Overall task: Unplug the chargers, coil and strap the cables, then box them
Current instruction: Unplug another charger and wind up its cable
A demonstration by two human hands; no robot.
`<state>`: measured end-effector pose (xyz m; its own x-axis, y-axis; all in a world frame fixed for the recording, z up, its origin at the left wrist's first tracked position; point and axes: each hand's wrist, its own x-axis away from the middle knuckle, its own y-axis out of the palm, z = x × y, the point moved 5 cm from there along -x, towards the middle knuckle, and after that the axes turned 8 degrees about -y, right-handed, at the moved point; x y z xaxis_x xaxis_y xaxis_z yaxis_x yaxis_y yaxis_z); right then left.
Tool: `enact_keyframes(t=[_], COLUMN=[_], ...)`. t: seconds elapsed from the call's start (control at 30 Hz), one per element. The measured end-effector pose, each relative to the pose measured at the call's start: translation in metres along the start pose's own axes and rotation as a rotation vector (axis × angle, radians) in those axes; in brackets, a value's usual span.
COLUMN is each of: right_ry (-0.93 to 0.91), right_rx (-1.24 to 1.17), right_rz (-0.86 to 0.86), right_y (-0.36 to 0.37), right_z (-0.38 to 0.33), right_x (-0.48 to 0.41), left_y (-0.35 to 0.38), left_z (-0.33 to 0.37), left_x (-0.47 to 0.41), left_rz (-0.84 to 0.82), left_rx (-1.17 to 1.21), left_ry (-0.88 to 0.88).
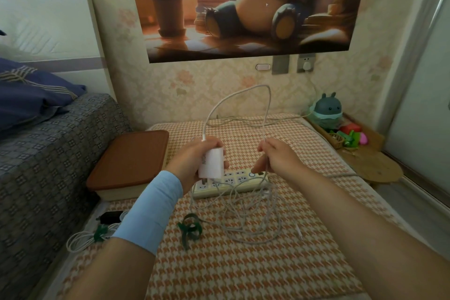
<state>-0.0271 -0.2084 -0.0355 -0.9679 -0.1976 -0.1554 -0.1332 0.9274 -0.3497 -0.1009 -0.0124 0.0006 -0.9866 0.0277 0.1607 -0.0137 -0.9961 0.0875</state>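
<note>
Hands raised side by side over the strip (239, 181): the left hand (192, 161) grips the white charger (211, 163), plug end down, and the right hand (280, 156) pinches the cable (207, 119) beside it. Between them the cable rises in one tall loop. The rest lies in loose tangles on the mat (267, 270), below the right hand and toward the person, so that hand seems best placed to draw in slack. A green strap (188, 226) lies near the left forearm; the box (129, 161) sits further left.
</note>
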Motion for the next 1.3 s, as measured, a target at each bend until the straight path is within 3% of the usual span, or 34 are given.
enact_keyframes(t=[0.1,0.2,0.27,0.33,0.47,0.53,0.6,0.7,0.87,1.0,1.17,1.23,1.3], right_ry=[-0.032,0.079,0.141,0.102,-0.204,-0.416,-0.509,-0.477,-0.445,-0.412,-0.387,-0.388,-0.385], right_rx=[0.056,0.214,0.369,0.419,0.226,0.392,0.671,0.811,0.769,0.747,0.726,0.698,0.707], right_rz=[0.046,-0.119,-0.217,-0.187,0.232,0.250,0.167,0.153,0.217,-0.014,-0.110,-0.125,-0.137], right_y=[-0.008,-0.002,0.004,0.006,-0.014,-0.017,-0.010,-0.006,-0.014,0.001,0.003,0.002,0.002], right_z=[-0.004,0.015,0.027,0.020,-0.037,-0.056,-0.054,-0.040,-0.053,-0.056,-0.044,-0.042,-0.043], right_x=[-0.004,-0.001,0.003,0.003,0.005,0.011,0.013,0.011,0.013,0.021,0.024,0.023,0.021], left_y=[-0.011,-0.017,-0.019,-0.024,-0.025,-0.019,-0.014,-0.004,0.002,0.011,0.005,-0.007,-0.017], left_z=[-0.028,-0.060,-0.066,-0.062,-0.049,-0.037,-0.022,-0.015,-0.068,-0.089,-0.083,-0.054,-0.013], left_x=[-0.006,-0.010,-0.016,-0.025,-0.032,-0.027,-0.022,-0.014,-0.001,0.012,0.017,0.022,0.031], left_rz=[0.022,-0.027,0.013,0.108,0.254,0.264,0.296,0.248,-0.174,-0.304,-0.287,-0.193,-0.025], left_rx=[-0.435,-0.723,-0.815,-0.924,-0.754,-0.527,-0.396,-0.604,-1.172,-1.336,-1.365,-1.426,-1.341], left_ry=[-0.221,-0.446,-0.441,-0.351,-0.171,-0.085,0.018,0.027,-0.372,-0.413,-0.455,-0.427,-0.329])
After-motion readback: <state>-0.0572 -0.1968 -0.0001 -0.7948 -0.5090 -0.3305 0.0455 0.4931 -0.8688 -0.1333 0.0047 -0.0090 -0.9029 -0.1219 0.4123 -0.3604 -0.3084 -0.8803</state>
